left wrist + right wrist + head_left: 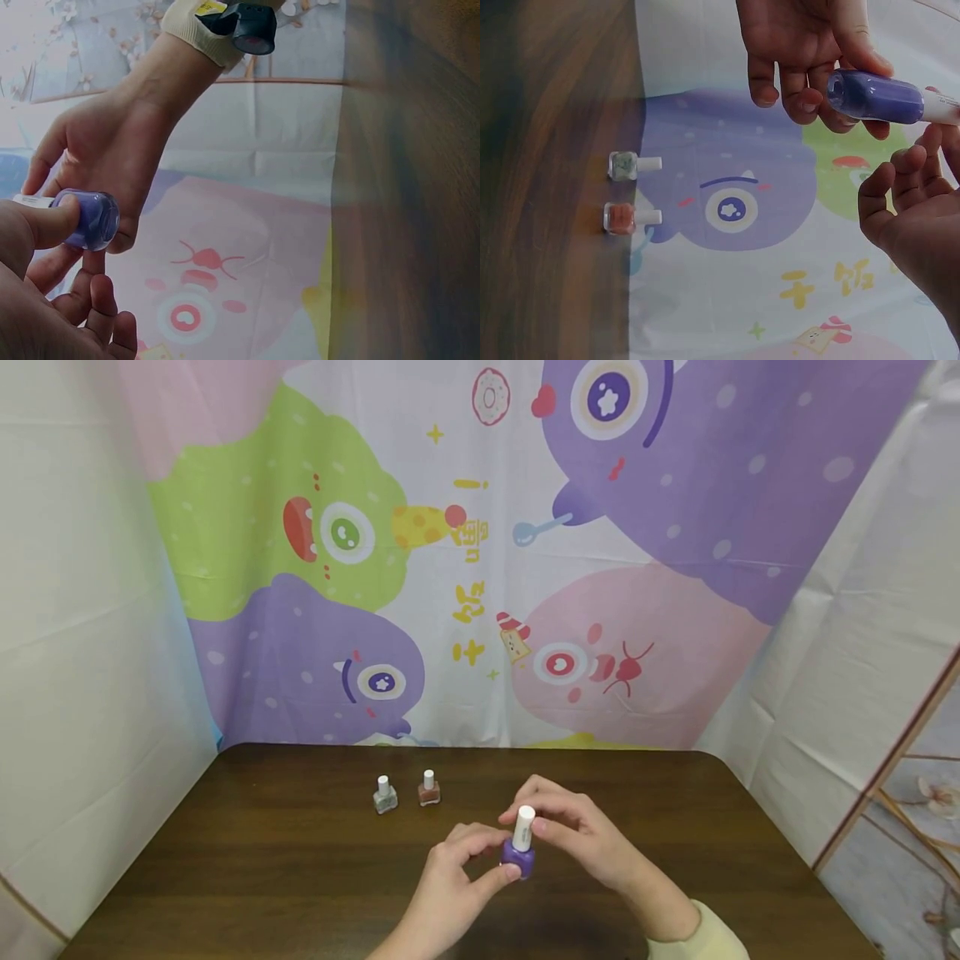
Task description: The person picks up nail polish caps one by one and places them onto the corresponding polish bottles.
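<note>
A purple nail polish bottle (pixel 517 858) with a tall white cap (pixel 524 828) is held nearly upright above the table. My left hand (pixel 457 881) pinches its glass body between thumb and fingers. From the other side, my right hand (pixel 588 839) holds the cap, thumb on the near side and index finger behind. The right wrist view shows the purple bottle (pixel 881 97) with its base toward the camera and the right fingertips around the cap. In the left wrist view, the left thumb lies across the bottle (pixel 91 220).
Two more nail polish bottles stand farther back on the dark wooden table (pixel 285 860): a glittery silver-green one (pixel 385 797) and a reddish-brown one (pixel 429 791). Behind the table hangs a cartoon-monster curtain (pixel 465 710), with pale fabric along both sides.
</note>
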The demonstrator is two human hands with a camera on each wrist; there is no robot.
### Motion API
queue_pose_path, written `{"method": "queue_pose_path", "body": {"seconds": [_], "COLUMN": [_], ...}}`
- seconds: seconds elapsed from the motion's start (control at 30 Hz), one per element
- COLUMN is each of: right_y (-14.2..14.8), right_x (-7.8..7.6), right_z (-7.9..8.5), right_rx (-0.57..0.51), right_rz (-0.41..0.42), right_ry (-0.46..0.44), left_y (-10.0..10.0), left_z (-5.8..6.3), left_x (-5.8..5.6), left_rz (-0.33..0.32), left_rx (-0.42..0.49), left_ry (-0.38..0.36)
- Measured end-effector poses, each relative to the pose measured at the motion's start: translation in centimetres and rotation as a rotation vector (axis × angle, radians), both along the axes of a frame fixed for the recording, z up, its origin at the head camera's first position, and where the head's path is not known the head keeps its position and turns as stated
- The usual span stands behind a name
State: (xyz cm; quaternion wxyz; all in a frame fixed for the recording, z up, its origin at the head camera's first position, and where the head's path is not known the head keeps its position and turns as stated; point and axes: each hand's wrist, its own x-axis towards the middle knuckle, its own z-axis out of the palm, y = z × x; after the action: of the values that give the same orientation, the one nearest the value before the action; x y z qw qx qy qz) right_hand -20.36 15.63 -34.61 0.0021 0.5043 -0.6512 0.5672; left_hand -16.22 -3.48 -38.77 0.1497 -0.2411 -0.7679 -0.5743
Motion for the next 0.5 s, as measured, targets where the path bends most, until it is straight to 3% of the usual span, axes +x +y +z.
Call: {"method": "queue_pose_path", "body": {"seconds": [0.3,0.5], "right_y": [-0.07,-0.09], "right_x": [-0.02,-0.09], "right_z": [-0.09,-0.19], "right_rx": [-0.019,-0.03], "right_rz": [-0.01,-0.033], "right_ry": [0.007,0.015], "left_y": [0.13,0.25], "left_z": [0.17,0.27], "left_x": [0.16,0.27], "left_rz": [0.032,0.044], "left_rx": [-0.001,-0.018], "left_ry": [-0.04,-0.014]}}
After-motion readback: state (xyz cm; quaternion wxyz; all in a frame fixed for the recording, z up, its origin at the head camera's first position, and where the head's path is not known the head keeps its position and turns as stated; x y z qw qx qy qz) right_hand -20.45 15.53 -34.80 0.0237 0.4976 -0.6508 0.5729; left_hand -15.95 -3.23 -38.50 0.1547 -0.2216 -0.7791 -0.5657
